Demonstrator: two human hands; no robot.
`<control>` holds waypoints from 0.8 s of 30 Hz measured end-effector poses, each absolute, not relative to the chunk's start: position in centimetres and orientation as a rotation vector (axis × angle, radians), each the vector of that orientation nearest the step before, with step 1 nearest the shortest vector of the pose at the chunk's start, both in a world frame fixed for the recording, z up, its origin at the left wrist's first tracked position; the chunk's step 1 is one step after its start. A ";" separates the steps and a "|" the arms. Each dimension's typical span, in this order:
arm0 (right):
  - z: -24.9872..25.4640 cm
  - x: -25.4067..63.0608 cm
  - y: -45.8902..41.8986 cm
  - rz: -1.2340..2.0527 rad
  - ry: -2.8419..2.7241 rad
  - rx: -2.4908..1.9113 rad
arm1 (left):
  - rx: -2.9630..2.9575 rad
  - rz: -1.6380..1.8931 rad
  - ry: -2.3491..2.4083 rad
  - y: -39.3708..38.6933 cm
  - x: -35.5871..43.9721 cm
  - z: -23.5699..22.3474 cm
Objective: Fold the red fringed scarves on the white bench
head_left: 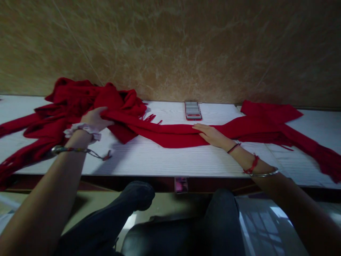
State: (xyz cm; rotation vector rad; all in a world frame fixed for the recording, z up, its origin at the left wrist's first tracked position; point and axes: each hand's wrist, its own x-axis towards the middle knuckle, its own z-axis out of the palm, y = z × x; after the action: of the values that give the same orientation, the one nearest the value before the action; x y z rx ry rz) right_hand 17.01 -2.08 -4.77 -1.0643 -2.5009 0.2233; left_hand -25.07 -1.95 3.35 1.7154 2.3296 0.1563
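Note:
A long red scarf (pixel 165 137) stretches across the white table, folded lengthwise into a band, with its fringed end hanging toward the right front edge. My left hand (pixel 96 120) is closed on the scarf's left part, lifting it slightly off the surface. Flat on the band's middle rests my right hand (pixel 209 135), fingers stretched out to the left. Behind and left of my left hand lies a crumpled heap of red fringed scarves (pixel 77 96). Some of the scarf's left part blends into that heap, so where it ends is hard to make out.
A phone (pixel 193 111) with a red edge lies at the back of the white table (pixel 149 161). Folded red cloth (pixel 271 109) sits at the back right. A brown marbled wall (pixel 170 49) rises behind. My knees are under the front edge.

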 end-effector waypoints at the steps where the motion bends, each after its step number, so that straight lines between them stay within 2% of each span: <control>1: -4.8 17.1 -2.1 0.231 -2.497 -1.061 | 1.723 0.264 2.374 -1.8 -25.8 4.0; 3: -4.7 17.1 -2.0 0.242 -2.481 -1.052 | 1.787 0.758 2.366 -1.8 -27.0 5.3; 7: -4.6 16.9 -2.1 0.254 -2.466 -1.044 | 2.000 1.240 2.477 -2.6 -26.7 6.4; 8: -4.6 16.9 -2.1 0.251 -2.472 -1.046 | 2.155 1.210 2.457 -2.8 -26.0 6.1; 10: -4.5 16.9 -2.2 0.240 -2.489 -1.055 | 2.380 0.905 2.352 -2.8 -24.6 4.7; 12: -4.4 17.0 -2.3 0.231 -2.501 -1.069 | 2.346 0.508 2.298 -2.3 -23.5 3.0; 14: -4.3 17.0 -2.4 0.229 -2.502 -1.076 | 2.290 0.253 2.278 -1.7 -22.6 1.4; 24: -2.0 18.3 -3.2 0.026 -2.536 -1.127 | 2.754 -0.042 1.597 -1.2 -14.8 -0.9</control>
State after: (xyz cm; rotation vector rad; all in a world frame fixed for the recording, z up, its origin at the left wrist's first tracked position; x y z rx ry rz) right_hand 18.33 -3.19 -2.03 -1.1272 -2.5360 0.0261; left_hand -14.75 -1.23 -0.94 2.7536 1.5970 -0.0418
